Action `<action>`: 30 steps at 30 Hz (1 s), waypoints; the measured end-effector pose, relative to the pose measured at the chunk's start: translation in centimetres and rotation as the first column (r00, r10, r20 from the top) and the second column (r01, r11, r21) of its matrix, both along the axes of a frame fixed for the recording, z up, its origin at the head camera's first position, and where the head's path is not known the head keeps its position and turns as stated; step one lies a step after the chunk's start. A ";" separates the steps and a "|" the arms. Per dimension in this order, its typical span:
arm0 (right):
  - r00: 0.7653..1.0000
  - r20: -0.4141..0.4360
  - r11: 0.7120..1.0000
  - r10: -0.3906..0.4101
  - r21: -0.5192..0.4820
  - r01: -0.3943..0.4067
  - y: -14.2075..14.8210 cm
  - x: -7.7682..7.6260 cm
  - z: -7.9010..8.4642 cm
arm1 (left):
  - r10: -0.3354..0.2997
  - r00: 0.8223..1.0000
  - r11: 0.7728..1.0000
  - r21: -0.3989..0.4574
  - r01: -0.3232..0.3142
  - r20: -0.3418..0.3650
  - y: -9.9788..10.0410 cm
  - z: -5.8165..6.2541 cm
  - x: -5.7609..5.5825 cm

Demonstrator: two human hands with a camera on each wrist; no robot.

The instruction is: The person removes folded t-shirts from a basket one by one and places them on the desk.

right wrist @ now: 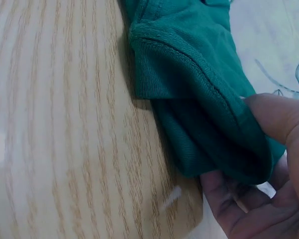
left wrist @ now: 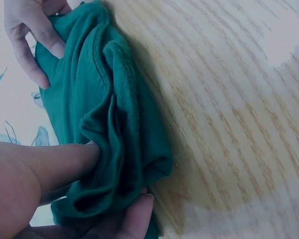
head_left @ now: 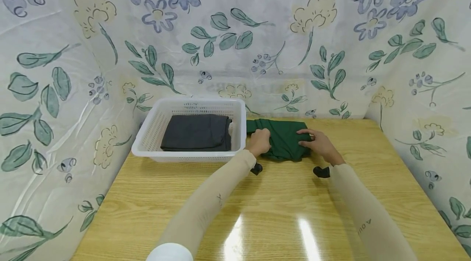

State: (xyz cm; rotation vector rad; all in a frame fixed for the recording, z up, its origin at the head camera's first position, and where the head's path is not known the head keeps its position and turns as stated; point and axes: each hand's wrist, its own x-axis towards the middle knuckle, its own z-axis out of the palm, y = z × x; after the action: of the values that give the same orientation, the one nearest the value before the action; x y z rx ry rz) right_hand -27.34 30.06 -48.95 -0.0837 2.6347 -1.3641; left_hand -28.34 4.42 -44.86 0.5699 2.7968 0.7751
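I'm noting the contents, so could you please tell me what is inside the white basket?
Dark folded cloth lies inside the white basket. Anything beneath that cloth is covered and cannot be seen.

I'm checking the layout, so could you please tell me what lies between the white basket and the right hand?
In the head view, the green cloth lies between the white basket and the right hand, with the left hand gripping it.
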 end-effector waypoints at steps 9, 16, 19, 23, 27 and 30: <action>1.000 0.019 1.000 -0.024 -0.012 0.024 0.0 0.2 -0.3 | -0.053 0.999 0.986 -0.156 0.054 0.008 0.3 0.3 0.0; 1.000 -0.023 0.999 -0.022 0.024 0.022 -0.3 0.1 -0.3 | -0.024 1.000 0.960 -0.279 0.026 0.012 0.7 0.6 -0.4; 0.999 -0.032 0.999 -0.022 0.039 0.023 -0.5 0.2 0.0 | 0.006 0.999 0.961 -0.277 0.005 0.039 0.6 0.7 -0.4; 0.999 -0.035 0.998 -0.027 0.063 0.030 -0.4 0.4 0.2 | 0.026 0.999 0.970 -0.244 -0.014 0.047 0.3 0.7 -0.3; 0.998 -0.040 0.997 -0.049 0.059 0.052 -0.2 0.5 0.6 | -0.020 1.000 0.981 -0.190 0.024 0.024 -0.2 0.8 -0.5; 0.997 -0.048 0.997 -0.064 0.044 0.067 -0.2 0.4 1.1 | -0.079 0.997 0.988 -0.132 0.079 0.006 -0.5 1.1 -0.6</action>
State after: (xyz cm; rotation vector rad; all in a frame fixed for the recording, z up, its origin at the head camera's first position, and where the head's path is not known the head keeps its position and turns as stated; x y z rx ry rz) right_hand -26.95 29.90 -47.82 -0.0236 2.7279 -1.3374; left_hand -28.99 3.91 -43.81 0.6522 2.7792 0.5699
